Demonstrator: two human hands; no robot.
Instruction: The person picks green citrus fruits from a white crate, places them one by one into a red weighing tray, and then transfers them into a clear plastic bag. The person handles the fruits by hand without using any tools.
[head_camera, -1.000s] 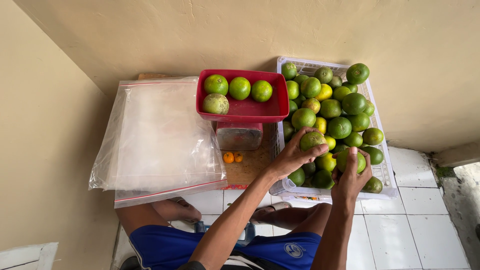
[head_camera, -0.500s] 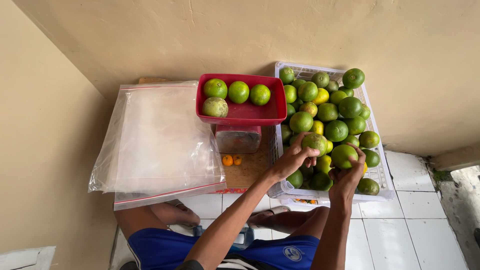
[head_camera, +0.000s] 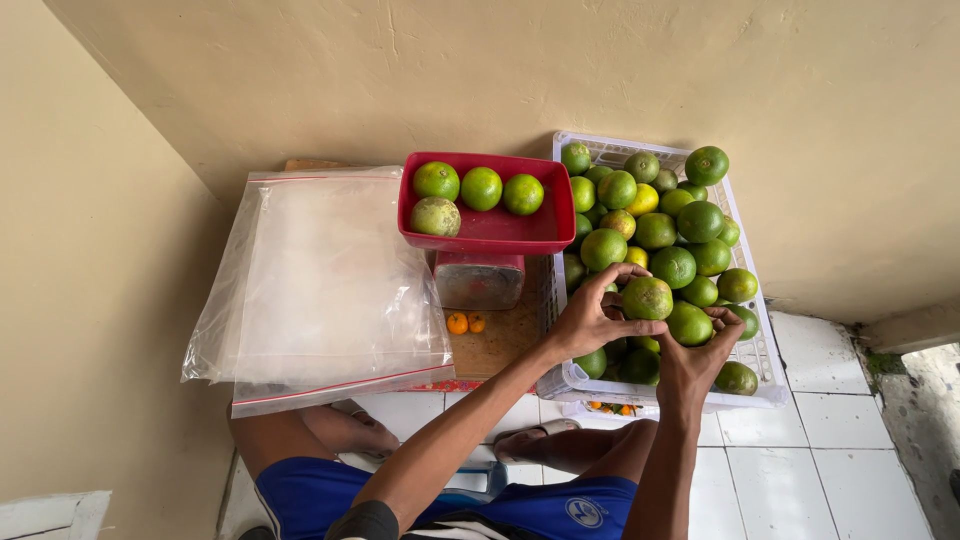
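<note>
A white plastic crate (head_camera: 765, 372) holds several green and yellow-green citrus fruits. My left hand (head_camera: 592, 318) grips one green fruit (head_camera: 648, 297) at the crate's near side. My right hand (head_camera: 695, 358) reaches up from below and closes on another green fruit (head_camera: 689, 323) right beside it. To the left, a red tray (head_camera: 500, 232) carries several green fruits and sits on a small scale (head_camera: 480, 280).
A stack of clear plastic bags (head_camera: 315, 285) lies at the left on a low wooden surface (head_camera: 495, 345) with two small orange fruits (head_camera: 465, 323). Beige walls close in at left and behind. White floor tiles (head_camera: 850, 460) spread right of my legs.
My left hand has closed around a green fruit and lifted it slightly. My right hand has shifted up to a neighbouring fruit.
</note>
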